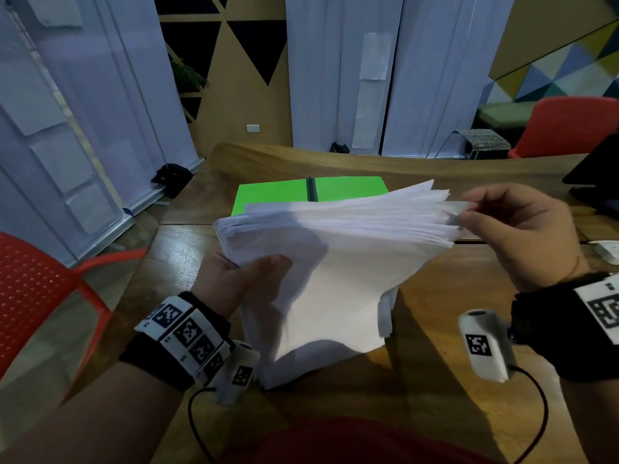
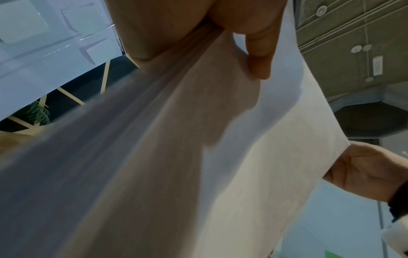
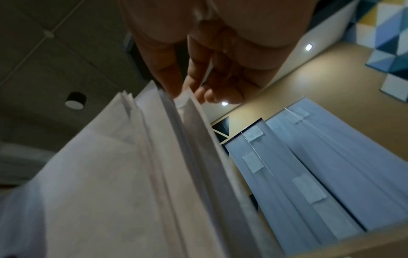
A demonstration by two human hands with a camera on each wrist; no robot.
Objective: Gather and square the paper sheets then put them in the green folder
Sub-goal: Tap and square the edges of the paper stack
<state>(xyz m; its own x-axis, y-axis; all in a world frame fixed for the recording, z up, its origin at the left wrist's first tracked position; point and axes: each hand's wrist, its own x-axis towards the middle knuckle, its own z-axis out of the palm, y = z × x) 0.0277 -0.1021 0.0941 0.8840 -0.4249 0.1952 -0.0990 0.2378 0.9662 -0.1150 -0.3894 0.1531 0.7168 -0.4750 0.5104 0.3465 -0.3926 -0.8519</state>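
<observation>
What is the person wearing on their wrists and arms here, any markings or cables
Both forearms are bare, no sleeves. The left hand has a black wrist strap carrying a row of white tiles printed with black square codes. The right hand has a similar black strap with a coded tile. Under each wrist hangs a white rounded camera pod bearing its own code, with a thin black cable trailing from it.

Paper sheets [image 1: 335,262] held above table [image 1: 452,296], between left hand [image 1: 231,276] and right hand [image 1: 522,229]; folder [image 1: 348,189] behind, apparently lying open.
</observation>
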